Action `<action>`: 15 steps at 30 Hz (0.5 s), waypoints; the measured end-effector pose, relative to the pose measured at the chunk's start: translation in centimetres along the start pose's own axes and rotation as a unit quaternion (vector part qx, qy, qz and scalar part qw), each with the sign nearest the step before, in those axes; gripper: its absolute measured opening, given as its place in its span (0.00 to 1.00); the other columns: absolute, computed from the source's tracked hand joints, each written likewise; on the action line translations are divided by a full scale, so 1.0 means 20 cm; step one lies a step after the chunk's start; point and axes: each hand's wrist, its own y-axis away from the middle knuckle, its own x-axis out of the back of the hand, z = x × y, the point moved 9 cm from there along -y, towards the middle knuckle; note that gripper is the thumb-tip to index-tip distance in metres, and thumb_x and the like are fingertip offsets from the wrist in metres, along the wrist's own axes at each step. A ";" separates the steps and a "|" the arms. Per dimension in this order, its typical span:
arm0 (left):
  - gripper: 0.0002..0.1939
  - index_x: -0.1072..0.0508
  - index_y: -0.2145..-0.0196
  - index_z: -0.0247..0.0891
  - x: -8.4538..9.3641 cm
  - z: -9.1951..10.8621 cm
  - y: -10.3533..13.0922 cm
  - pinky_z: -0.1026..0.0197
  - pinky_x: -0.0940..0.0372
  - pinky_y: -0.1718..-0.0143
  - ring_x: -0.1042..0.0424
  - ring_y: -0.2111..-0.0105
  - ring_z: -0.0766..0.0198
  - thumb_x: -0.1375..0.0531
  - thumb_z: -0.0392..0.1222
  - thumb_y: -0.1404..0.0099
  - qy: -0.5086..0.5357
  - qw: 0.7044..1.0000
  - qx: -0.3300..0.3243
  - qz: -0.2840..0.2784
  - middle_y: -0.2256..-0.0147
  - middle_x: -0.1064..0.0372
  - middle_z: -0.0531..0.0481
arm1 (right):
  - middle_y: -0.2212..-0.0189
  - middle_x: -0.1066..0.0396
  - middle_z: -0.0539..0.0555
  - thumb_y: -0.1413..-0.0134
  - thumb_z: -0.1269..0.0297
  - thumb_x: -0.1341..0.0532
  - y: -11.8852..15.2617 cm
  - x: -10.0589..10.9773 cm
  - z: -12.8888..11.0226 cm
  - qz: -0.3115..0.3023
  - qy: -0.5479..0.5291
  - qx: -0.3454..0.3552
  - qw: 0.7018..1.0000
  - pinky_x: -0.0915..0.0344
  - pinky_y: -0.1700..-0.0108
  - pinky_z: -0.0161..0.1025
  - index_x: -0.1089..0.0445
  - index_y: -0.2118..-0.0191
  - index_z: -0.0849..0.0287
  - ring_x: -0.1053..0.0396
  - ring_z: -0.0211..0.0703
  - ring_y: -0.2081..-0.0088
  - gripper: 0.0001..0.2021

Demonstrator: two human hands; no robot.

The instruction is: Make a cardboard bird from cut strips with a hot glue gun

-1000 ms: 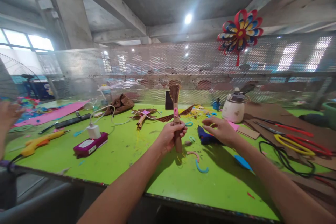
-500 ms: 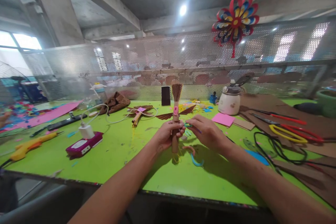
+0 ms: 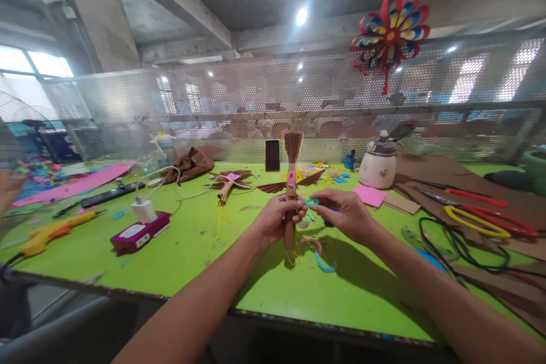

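My left hand (image 3: 279, 217) is wrapped round a brown cardboard figure (image 3: 290, 233), held upright with a pleated fan top and pleated side wings. A pink loop (image 3: 291, 178) sits on its front, and yellow strings hang at its lower end. Beside it, my right hand (image 3: 343, 210) pinches a small green paper loop (image 3: 313, 202) close to the left fingertips. Below the hands a blue curled strip (image 3: 326, 263) and a pinkish curled strip (image 3: 313, 244) lie on the green table (image 3: 191, 273).
Another pleated brown figure (image 3: 227, 186) lies left of centre. Further left are a white charger on a purple power strip (image 3: 139, 233) and a yellow glue gun (image 3: 55, 232). Right: a white jug (image 3: 377, 166), scissors (image 3: 475, 222), black cable and cardboard. A phone (image 3: 272, 155) stands behind.
The green loop now shows more openly between my right fingertips, which have drawn together around it. The view has shifted slightly; my left hand still holds the figure.
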 end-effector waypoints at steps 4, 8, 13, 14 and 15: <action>0.07 0.33 0.74 0.29 -0.01 0.00 0.00 0.72 0.44 0.81 0.39 0.82 0.75 0.39 0.28 0.52 -0.003 1.000 0.000 -0.005 0.79 0.35 0.50 | 0.71 0.27 0.55 0.50 0.59 0.40 0.00 -0.01 0.02 0.001 -0.027 -0.034 0.999 0.34 0.71 0.36 0.28 0.62 0.61 0.31 0.39 0.73 0.12; 0.07 0.33 0.74 0.30 -0.01 0.00 0.00 0.71 0.43 0.81 0.39 0.82 0.75 0.38 0.29 0.53 -0.006 1.000 -0.001 -0.003 0.79 0.35 0.50 | 0.70 0.27 0.55 0.49 0.60 0.41 0.00 0.00 0.01 -0.001 0.000 -0.010 1.000 0.33 0.69 0.36 0.28 0.63 0.60 0.31 0.39 0.71 0.11; 0.07 0.34 0.74 0.30 -0.01 -0.01 0.00 0.71 0.43 0.81 0.39 0.82 0.75 0.38 0.29 0.52 -0.003 1.000 -0.002 -0.006 0.78 0.35 0.50 | 0.71 0.27 0.55 0.49 0.61 0.42 0.00 0.00 0.00 -0.002 0.020 -0.002 1.000 0.34 0.70 0.37 0.28 0.63 0.60 0.32 0.39 0.72 0.10; 0.07 0.33 0.74 0.30 -0.01 -0.01 0.00 0.71 0.44 0.81 0.39 0.82 0.75 0.39 0.29 0.52 -0.002 1.000 -0.003 -0.007 0.78 0.35 0.50 | 0.71 0.27 0.55 0.49 0.61 0.42 0.00 0.00 0.00 -0.003 0.021 -0.001 1.000 0.34 0.70 0.37 0.28 0.63 0.60 0.32 0.39 0.72 0.10; 0.07 0.33 0.74 0.29 -0.01 -0.01 0.00 0.72 0.44 0.81 0.39 0.82 0.75 0.39 0.28 0.52 -0.001 1.000 -0.004 -0.008 0.78 0.35 0.50 | 0.71 0.27 0.55 0.49 0.62 0.42 0.00 0.00 0.00 -0.001 0.021 -0.001 1.000 0.34 0.70 0.37 0.28 0.63 0.61 0.32 0.39 0.72 0.10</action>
